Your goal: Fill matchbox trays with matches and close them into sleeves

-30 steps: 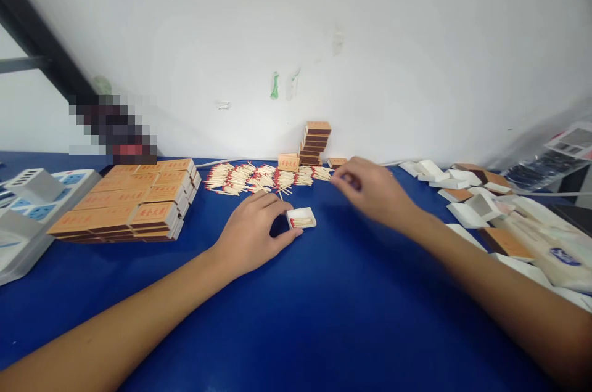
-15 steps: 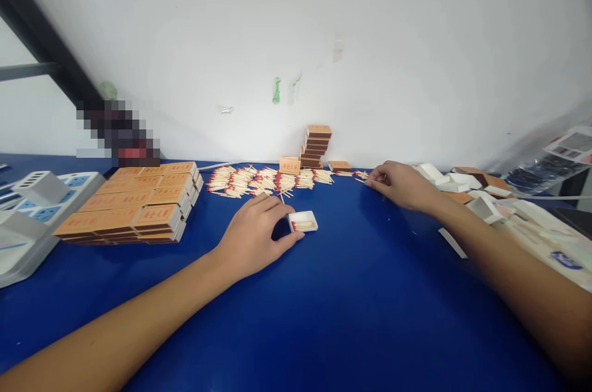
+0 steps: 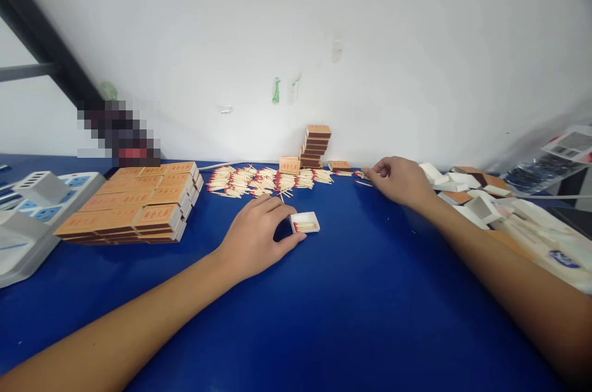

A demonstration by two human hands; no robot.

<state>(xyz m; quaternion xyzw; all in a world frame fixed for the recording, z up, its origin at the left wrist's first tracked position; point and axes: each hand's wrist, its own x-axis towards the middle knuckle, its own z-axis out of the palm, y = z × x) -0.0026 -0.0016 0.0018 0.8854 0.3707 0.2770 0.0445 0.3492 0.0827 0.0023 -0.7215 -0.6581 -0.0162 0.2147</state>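
Observation:
My left hand (image 3: 259, 235) pinches the left end of a small white matchbox tray (image 3: 312, 217) between thumb and fingers. A few red-tipped matches (image 3: 304, 227) lie inside it. Farther back on the right, my right hand (image 3: 401, 180) has thumb and forefinger closed together over a small group of loose matches (image 3: 359, 175). Whatever is between those fingertips is too small to make out. One match lies on the table just below them. Behind the tray spreads a long pile of loose matches (image 3: 263, 182) with red heads.
Stacked matchboxes (image 3: 134, 201) stand at left beside a white power strip (image 3: 69, 201). A leaning tower of matchboxes (image 3: 317, 145) rises by the wall. Empty trays and sleeves (image 3: 467, 185) lie at right, with a plastic package (image 3: 541, 238) near my right forearm. The table (image 3: 333, 318) is blue.
My right hand has shifted slightly, its fingertips lifting a little at the loose matches. The tray in my left hand has moved very slightly right.

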